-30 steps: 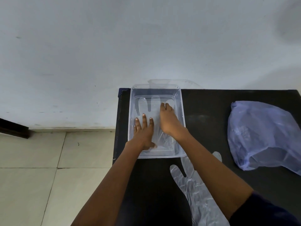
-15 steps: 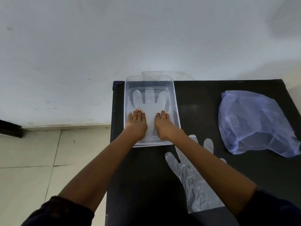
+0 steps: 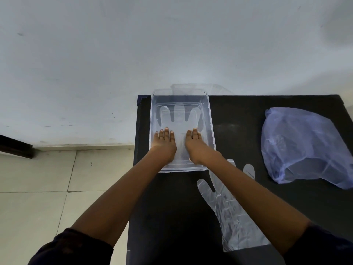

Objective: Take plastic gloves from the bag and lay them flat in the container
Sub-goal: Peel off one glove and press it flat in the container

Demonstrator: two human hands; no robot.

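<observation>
Both hands have slid back toward the near end of the container since a second ago, when the right one reached further in; now they sit level, side by side. One clear container (image 3: 211,131) stands at the worktop's (image 3: 238,111) far-left corner, its far rim touching the wall. One plastic glove (image 3: 178,119) lies flat on its floor, glove digits pointing to 12 o'clock. The left hand (image 3: 165,145) and right hand (image 3: 195,145) press palm-down on the glove's cuff end, fingers (image 3: 166,131) straight and held together, clamped on nothing.

A second glove (image 3: 229,213) lies flat on the bare worktop at 5 o'clock from the container, partly under the right forearm. One crumpled bluish bag (image 3: 305,146) rests at 3 o'clock, well apart from the container, its mouth facing the near edge. Whether more gloves remain inside, I cannot tell. So: two hands, two gloves in sight, one bag, one container. No writing or label is readable anywhere.

Open black surface runs between container and bag. The worktop's left edge drops to tiled floor (image 3: 47,188) just beside the container.
</observation>
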